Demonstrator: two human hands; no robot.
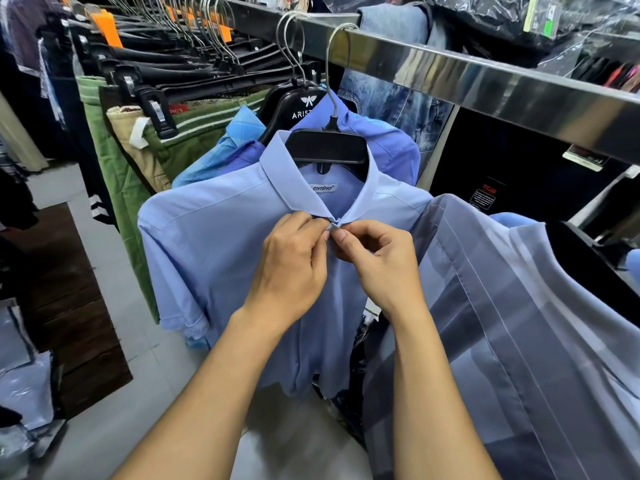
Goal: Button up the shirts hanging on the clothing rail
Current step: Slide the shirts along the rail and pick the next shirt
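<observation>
Both hands, left (294,265) and right (377,261), pinching light-blue shirt (214,244) collar between them.

Both bare forearms reach up and forward from the bottom of view, converging; the left hand (291,268) shows its back, fingers curled, thumb and fingertips pinching at the top; the right hand (377,261) mirrors it, knuckles bent, thumb pressed against forefinger; the two grips meet, fingertips touching, wrists angled slightly inward.
</observation>
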